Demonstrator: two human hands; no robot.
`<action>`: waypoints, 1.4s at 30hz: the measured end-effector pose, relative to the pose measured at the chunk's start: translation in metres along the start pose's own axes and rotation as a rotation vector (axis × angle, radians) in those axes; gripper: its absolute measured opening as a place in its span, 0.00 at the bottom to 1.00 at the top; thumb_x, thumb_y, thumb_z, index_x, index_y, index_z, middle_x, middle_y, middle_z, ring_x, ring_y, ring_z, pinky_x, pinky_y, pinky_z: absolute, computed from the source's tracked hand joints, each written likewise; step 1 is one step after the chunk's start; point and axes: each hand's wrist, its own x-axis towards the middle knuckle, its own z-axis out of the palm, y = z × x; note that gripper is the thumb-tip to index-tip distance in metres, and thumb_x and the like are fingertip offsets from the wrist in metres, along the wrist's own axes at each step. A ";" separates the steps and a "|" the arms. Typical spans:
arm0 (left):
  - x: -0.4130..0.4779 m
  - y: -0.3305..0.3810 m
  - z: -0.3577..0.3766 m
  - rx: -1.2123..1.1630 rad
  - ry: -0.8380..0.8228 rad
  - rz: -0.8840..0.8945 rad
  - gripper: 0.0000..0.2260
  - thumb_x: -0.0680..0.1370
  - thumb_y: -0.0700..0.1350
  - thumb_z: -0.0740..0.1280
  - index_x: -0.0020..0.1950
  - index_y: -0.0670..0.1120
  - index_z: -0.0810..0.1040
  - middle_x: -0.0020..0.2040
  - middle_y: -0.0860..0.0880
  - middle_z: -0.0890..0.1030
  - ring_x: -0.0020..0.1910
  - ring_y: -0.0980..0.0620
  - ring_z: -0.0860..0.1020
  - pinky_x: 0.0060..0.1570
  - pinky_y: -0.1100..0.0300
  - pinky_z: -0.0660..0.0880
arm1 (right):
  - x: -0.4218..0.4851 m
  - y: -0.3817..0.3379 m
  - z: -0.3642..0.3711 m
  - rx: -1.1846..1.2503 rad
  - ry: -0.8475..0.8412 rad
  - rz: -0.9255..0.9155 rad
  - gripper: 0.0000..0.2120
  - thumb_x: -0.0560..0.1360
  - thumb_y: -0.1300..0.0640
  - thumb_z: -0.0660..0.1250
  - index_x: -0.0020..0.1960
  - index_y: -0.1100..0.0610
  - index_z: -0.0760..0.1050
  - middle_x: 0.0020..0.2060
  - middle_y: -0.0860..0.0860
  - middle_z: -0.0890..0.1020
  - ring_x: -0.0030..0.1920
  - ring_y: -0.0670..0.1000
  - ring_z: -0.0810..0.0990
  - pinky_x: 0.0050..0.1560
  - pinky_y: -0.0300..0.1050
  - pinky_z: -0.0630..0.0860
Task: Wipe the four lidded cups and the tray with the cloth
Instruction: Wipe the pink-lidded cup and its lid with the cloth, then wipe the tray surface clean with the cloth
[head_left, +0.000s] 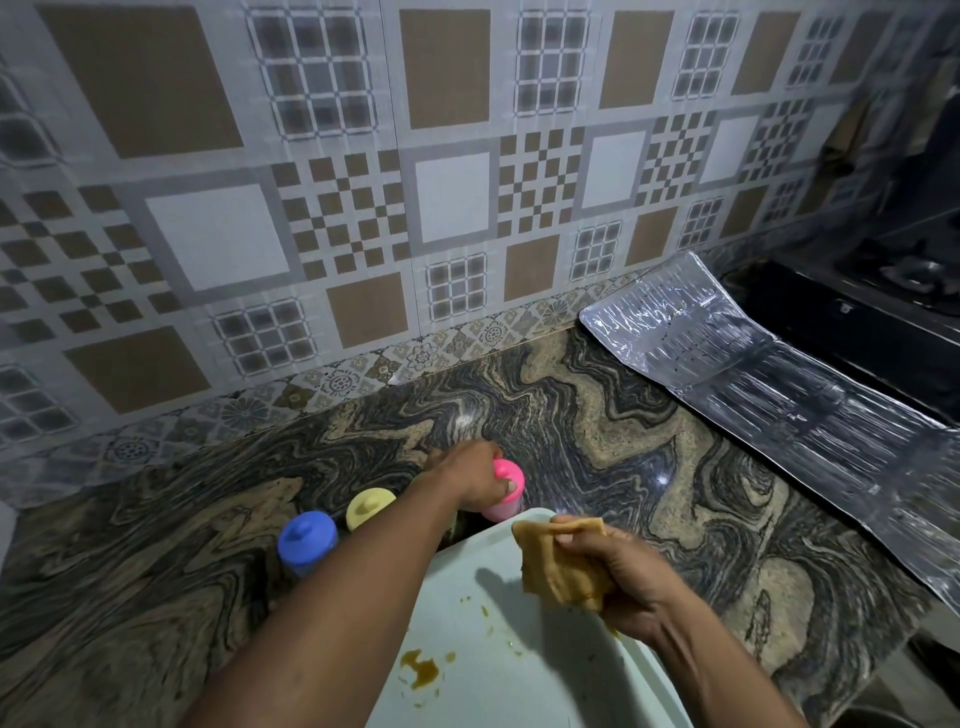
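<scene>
Brown stains (418, 670) on tray (467, 618), so judged unwiped; left hand (470, 480) grips pink cup (506, 473), right hand (618, 577) clutches cloth (556, 561); cups' cleanliness unclear.

Granite counter (597, 415) bearing blue cup (306, 540), yellow cup (369, 506), seemingly pink cup (506, 470), stained tray (493, 597), foil sheet (779, 389)

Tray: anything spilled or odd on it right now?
Yes. A brown blotch sits on the tray near its left edge, with smaller yellowish specks further in. The right hand holds the cloth over the tray, not on the stains. The left hand grips the pink cup.
</scene>
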 end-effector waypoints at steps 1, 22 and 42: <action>0.000 0.000 0.000 -0.008 0.001 0.003 0.22 0.76 0.56 0.69 0.68 0.51 0.74 0.65 0.48 0.78 0.64 0.44 0.75 0.62 0.47 0.67 | 0.001 0.001 0.000 0.026 0.003 0.005 0.15 0.68 0.69 0.69 0.54 0.62 0.82 0.48 0.64 0.85 0.46 0.62 0.83 0.49 0.58 0.81; -0.036 -0.012 -0.016 0.024 0.285 0.085 0.24 0.77 0.58 0.67 0.72 0.54 0.70 0.68 0.48 0.75 0.69 0.44 0.71 0.70 0.46 0.62 | -0.006 0.000 0.017 -0.017 -0.082 0.031 0.14 0.74 0.76 0.60 0.57 0.70 0.75 0.44 0.65 0.82 0.39 0.61 0.84 0.33 0.50 0.81; -0.177 -0.118 0.005 -0.204 0.403 -0.292 0.21 0.72 0.56 0.70 0.30 0.41 0.73 0.28 0.46 0.74 0.32 0.45 0.78 0.32 0.54 0.72 | -0.032 0.050 0.075 -0.087 -0.261 0.194 0.15 0.69 0.66 0.70 0.56 0.62 0.81 0.49 0.62 0.85 0.47 0.61 0.84 0.62 0.63 0.74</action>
